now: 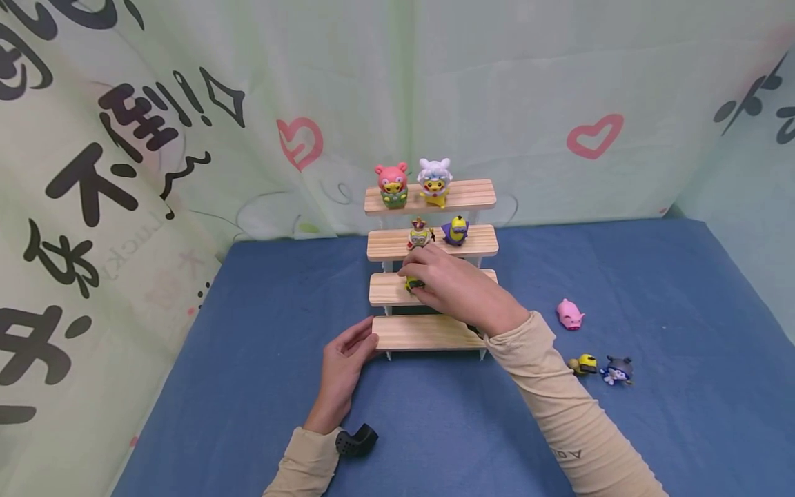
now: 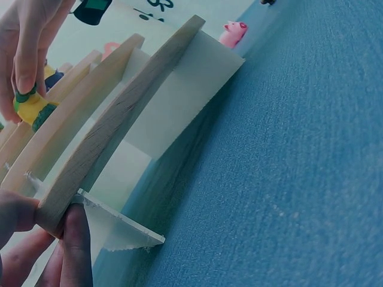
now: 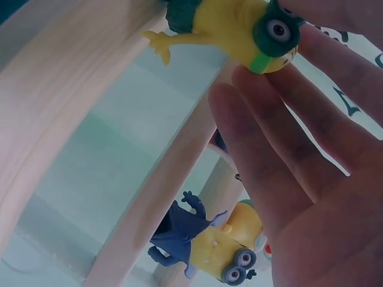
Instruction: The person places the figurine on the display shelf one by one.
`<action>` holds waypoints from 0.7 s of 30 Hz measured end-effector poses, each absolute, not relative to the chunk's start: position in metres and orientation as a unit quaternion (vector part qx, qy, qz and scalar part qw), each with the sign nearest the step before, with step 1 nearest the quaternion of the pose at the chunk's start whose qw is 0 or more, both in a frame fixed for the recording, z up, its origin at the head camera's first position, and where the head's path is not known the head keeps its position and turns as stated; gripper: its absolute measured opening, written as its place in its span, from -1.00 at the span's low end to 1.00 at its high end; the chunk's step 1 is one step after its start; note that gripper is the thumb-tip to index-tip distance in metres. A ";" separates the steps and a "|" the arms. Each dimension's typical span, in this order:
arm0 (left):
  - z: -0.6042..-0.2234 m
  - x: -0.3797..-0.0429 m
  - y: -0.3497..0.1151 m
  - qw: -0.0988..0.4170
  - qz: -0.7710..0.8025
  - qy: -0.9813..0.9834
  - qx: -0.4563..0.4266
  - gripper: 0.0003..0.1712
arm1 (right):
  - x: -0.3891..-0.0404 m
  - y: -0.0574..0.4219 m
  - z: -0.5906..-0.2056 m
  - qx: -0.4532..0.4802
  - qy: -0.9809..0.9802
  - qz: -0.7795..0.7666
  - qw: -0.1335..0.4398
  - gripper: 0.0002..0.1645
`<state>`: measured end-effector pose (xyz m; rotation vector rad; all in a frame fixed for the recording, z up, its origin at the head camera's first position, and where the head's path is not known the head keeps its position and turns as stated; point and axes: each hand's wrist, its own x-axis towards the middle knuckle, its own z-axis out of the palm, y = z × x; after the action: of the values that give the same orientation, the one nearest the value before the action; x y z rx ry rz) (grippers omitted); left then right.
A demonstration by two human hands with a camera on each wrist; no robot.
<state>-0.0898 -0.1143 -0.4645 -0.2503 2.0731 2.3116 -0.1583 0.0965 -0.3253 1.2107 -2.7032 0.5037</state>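
Stand [image 1: 475, 195]: my left hand [image 1: 341, 366] grips the bottom tier [image 1: 428, 333], presumably bracing it; my right hand [image 1: 450, 281] pinches a figure [image 1: 413, 283] one tier up.

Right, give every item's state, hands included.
Left hand: gripping shelf
Right hand: pinching green-goggled figure
Shelf: standing
Green-goggled figure: held
Pink-hooded figure: standing
White-hooded figure: standing
Crowned figure: standing
Caped figure: standing
Pig: resting on cloth
Yellow-and-black figure: lying
Grey-eared figure: seemingly lying
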 end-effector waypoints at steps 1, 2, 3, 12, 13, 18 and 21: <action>-0.465 -0.090 -0.114 0.014 0.741 0.667 -0.081 -0.52 | -0.158 0.097 -0.325 0.402 -0.898 0.167 0.069 -0.70; -0.464 -0.090 -0.114 0.013 0.740 0.668 -0.081 -0.52 | -0.158 0.098 -0.325 0.402 -0.898 0.166 0.070 -0.70; -0.464 -0.090 -0.114 0.013 0.738 0.670 -0.081 -0.52 | -0.158 0.098 -0.324 0.403 -0.897 0.166 0.072 -0.70; -0.465 -0.090 -0.114 0.012 0.736 0.672 -0.082 -0.52 | -0.153 0.103 -0.319 0.405 -0.896 0.159 0.090 -0.69; -0.465 -0.090 -0.114 0.013 0.736 0.671 -0.083 -0.52 | -0.152 0.103 -0.319 0.404 -0.896 0.159 0.091 -0.69; -0.465 -0.090 -0.114 0.012 0.737 0.671 -0.081 -0.52 | -0.149 0.106 -0.317 0.400 -0.897 0.164 0.091 -0.68; -0.465 -0.089 -0.114 0.012 0.736 0.672 -0.080 -0.52 | -0.148 0.108 -0.315 0.403 -0.894 0.170 0.094 -0.68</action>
<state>-0.0895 -0.1142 -0.4652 -0.2486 2.0945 2.2952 -0.1476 0.1081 -0.3154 1.1953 -2.6527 0.5047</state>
